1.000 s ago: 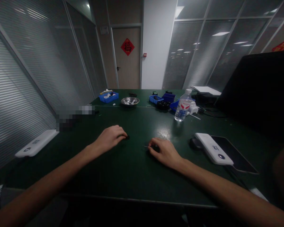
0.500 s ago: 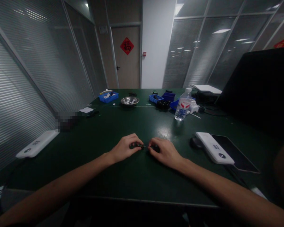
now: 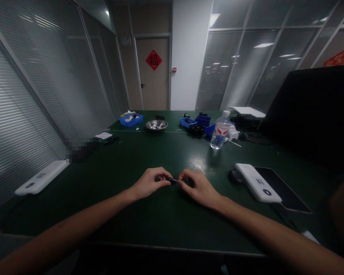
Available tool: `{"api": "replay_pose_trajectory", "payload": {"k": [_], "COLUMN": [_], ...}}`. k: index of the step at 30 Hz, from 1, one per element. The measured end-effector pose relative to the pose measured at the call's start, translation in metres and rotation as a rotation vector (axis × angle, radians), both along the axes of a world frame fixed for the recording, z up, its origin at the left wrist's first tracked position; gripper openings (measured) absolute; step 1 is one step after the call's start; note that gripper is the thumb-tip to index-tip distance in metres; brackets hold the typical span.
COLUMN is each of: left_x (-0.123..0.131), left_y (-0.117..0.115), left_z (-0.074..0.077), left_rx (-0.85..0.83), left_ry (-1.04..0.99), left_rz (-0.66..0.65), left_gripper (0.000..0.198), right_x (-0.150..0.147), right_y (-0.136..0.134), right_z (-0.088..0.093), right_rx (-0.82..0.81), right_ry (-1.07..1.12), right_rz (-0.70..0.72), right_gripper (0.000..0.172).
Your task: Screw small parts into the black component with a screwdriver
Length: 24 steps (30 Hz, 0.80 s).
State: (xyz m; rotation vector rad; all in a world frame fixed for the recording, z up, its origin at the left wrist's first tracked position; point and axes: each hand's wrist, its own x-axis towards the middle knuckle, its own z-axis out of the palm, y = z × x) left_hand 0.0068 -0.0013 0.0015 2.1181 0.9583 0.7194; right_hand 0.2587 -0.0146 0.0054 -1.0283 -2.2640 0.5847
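Over the near middle of the green table (image 3: pixel 149 225), my left hand (image 3: pixel 150 183) is closed in a pinch on a small black piece (image 3: pixel 173 181). A thin, light-coloured rod or pin sticks out of that piece to the right. My right hand (image 3: pixel 199 187) faces it from the other side, thumb and forefinger pinched at the tip of the thin rod. Both hands are only a finger's width or so apart. The piece is too small and dark for me to tell its exact kind.
A water bottle (image 3: pixel 220 130) stands upright beyond my right hand. Farther back are a metal bowl (image 3: pixel 156 130), a blue tray (image 3: pixel 131 121) and several blue bins. White power banks (image 3: pixel 258 183) lie at right and left, the right one beside a dark tablet (image 3: pixel 286 191). A black screen rises at right.
The view has tilted up slightly, so everything sits a little lower. Both hands hold nearly the same pose around the small piece, with fingers shifted slightly.
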Motion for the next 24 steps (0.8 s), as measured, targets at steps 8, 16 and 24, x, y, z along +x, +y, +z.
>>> {"api": "replay_pose_trajectory", "payload": {"k": [8,16,24], "left_x": [-0.0007,0.0024,0.0048], "left_y": [-0.0038,-0.0100,-0.0096], "left_z": [0.0024,0.0028,0.0001], "left_rx": [0.150,0.139,-0.026], "left_ry": [0.069,-0.060,-0.266], "left_rz": [-0.058,-0.060,0.034], "left_gripper": [0.025,0.023,0.021], "right_x": [-0.0019,-0.0058,-0.0062], "right_y": [-0.0026,-0.0073,-0.0067], "right_z": [-0.0021,0.0000,0.0034], "right_rx": [0.057,0.015,-0.061], "right_ry": [-0.138,0.023,0.140], "right_rz": [0.019,0.051,0.043], "right_gripper": [0.012,0.010,0.015]}}
